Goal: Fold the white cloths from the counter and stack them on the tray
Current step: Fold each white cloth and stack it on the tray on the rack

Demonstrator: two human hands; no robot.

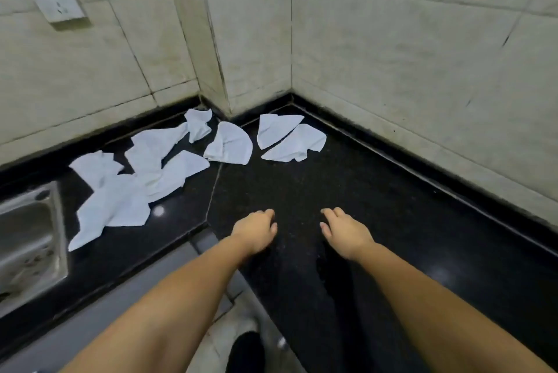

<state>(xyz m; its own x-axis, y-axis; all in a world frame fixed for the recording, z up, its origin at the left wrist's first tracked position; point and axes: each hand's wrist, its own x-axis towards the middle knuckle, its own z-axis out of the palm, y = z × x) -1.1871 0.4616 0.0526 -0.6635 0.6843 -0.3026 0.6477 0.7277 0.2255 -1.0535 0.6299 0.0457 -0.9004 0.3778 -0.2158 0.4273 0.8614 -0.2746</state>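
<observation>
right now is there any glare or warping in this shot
Head view: small glare spots on the glossy black counter, one near the cloths, one by the right forearm; wide-angle lens bends the wall tile lines and counter edges; the sink at the left edge looks blurred.

White cloths lie loose and unfolded on the black counter, scattered toward its back corner. A rumpled, overlapping heap spreads on the left side; a small crumpled one sits by the wall; one rounded piece lies alone in the middle; two flatter cloths lie on the right, their edges touching.
</observation>
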